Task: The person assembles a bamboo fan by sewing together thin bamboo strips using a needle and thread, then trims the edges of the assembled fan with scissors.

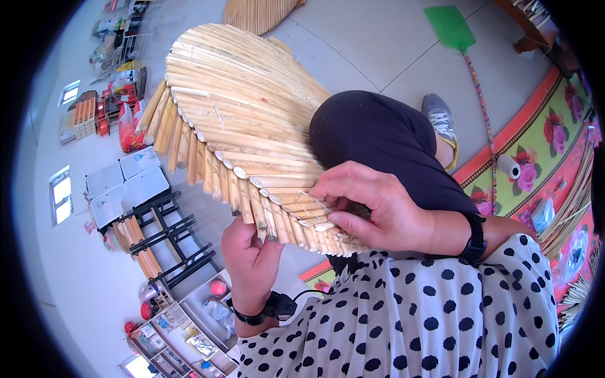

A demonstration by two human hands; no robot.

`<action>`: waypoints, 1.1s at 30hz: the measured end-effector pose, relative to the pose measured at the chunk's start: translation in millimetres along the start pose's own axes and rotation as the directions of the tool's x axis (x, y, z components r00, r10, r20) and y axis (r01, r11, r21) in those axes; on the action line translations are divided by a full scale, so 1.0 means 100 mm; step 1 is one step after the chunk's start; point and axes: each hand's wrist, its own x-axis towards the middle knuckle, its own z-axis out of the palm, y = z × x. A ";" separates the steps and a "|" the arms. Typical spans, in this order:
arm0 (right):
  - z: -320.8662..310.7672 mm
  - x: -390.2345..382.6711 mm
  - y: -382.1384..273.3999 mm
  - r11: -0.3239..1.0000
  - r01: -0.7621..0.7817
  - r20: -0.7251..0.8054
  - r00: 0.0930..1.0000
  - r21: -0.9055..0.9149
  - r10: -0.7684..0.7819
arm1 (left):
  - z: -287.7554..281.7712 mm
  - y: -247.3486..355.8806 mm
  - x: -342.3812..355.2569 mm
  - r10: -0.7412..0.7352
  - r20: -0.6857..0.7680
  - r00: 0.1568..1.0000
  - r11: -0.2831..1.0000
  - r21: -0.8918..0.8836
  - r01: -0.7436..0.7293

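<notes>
A large rounded mat of pale stalks [246,88] leans over my dark-trousered knee, with cut white stalk ends along its near edge. Below that edge, a second layer of stalks [195,160] runs crosswise and sticks out unevenly. My left hand [252,255] grips the lower rim between thumb and fingers, pinching the stalk ends from beneath. On the upper face, close to the right end of the edge, my right hand [372,205] is closed with thumb and fingertips near together. Thin white thread [305,200] loops at those fingertips. What lies under the right fingers is partly hidden.
Another round stalk mat [258,14] lies on the tiled floor at the top. A green fly swatter [455,28] and a white spool [508,166] are on the right, by a flowered mat [535,157]. Bundled stalks [570,201] lie farther right. Shelves and boxes [129,179] line the left.
</notes>
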 end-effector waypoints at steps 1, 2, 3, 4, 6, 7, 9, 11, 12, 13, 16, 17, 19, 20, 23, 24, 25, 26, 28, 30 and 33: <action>0.00 0.00 0.00 1.000 -0.002 0.002 1.000 0.003 0.002 | 0.01 0.01 0.00 -0.001 -0.005 1.000 1.000 -0.005 0.001; -0.01 0.01 0.00 1.000 -0.002 0.000 1.000 -0.001 0.002 | 0.01 0.02 0.01 -0.009 -0.015 1.000 1.000 0.001 0.009; -0.01 0.01 -0.01 1.000 -0.003 -0.002 1.000 -0.004 0.003 | 0.02 0.04 0.01 -0.017 -0.027 1.000 1.000 0.006 0.017; -0.01 0.01 -0.01 1.000 -0.004 -0.003 1.000 -0.008 0.004 | 0.02 0.05 0.02 -0.024 -0.038 0.999 1.000 0.011 0.025; -0.01 0.01 0.00 1.000 -0.004 0.008 1.000 -0.029 0.004 | 0.00 0.09 0.05 0.013 -0.009 1.000 0.998 0.062 -0.012; -0.01 0.00 0.00 0.999 -0.004 0.014 1.000 -0.040 0.005 | 0.00 0.10 0.06 0.030 0.006 1.000 0.996 0.087 -0.031; -0.04 0.00 0.00 0.999 0.043 0.043 0.998 -0.026 -0.042 | -0.01 0.10 0.06 0.008 -0.010 1.000 0.998 0.063 -0.008; -0.05 0.00 0.00 0.996 0.078 0.072 0.995 -0.034 -0.076 | -0.01 0.10 0.08 0.003 -0.008 1.000 0.998 0.062 -0.002; -0.05 0.00 -0.01 0.995 0.090 0.086 0.993 -0.049 -0.086 | -0.02 0.10 0.09 0.008 0.002 1.000 0.997 0.073 -0.008; -0.05 0.00 -0.02 0.993 0.102 0.100 0.990 -0.064 -0.096 | -0.03 0.10 0.10 0.013 0.013 1.000 0.996 0.085 -0.014; -0.07 0.00 -0.02 0.984 0.127 0.132 0.985 -0.128 -0.110 | -0.07 0.04 0.11 -0.013 0.058 0.998 0.995 0.100 0.007; -0.06 0.00 -0.04 0.981 0.132 0.132 0.985 -0.140 -0.114 | -0.07 0.05 0.12 -0.038 0.073 0.997 0.996 0.088 0.032; -0.04 0.01 -0.08 0.976 0.141 0.130 0.984 -0.165 -0.121 | -0.08 0.07 0.12 -0.088 0.105 0.991 0.995 0.062 0.081; -0.04 0.01 -0.09 0.971 0.152 0.128 0.983 -0.182 -0.130 | -0.09 0.08 0.13 -0.085 0.124 0.989 0.994 0.075 0.076; -0.02 0.01 -0.12 0.956 0.175 0.120 0.981 -0.236 -0.150 | -0.13 0.10 0.18 -0.076 0.187 0.979 0.992 0.116 0.055; -0.02 0.02 -0.13 0.950 0.177 0.116 0.982 -0.257 -0.152 | -0.14 0.10 0.21 -0.073 0.211 0.975 0.990 0.133 0.045; -0.01 0.02 -0.14 0.944 0.180 0.112 0.982 -0.278 -0.154 | -0.15 0.09 0.24 -0.069 0.235 0.970 0.988 0.149 0.034; 0.01 0.02 -0.17 0.938 0.178 0.108 0.982 -0.297 -0.153 | -0.15 0.09 0.23 -0.085 0.236 0.968 0.990 0.132 0.055; 0.07 0.02 -0.21 0.925 0.176 0.098 0.983 -0.336 -0.152 | -0.16 0.09 0.20 -0.115 0.241 0.964 0.991 0.098 0.094; 0.10 0.03 -0.23 0.901 0.182 0.087 0.983 -0.394 -0.161 | -0.16 0.04 0.22 -0.092 0.247 0.965 0.994 0.082 0.073; 0.12 0.04 -0.27 0.856 0.205 0.089 0.979 -0.475 -0.185 | -0.15 0.01 0.24 -0.039 0.248 0.968 0.994 0.106 0.013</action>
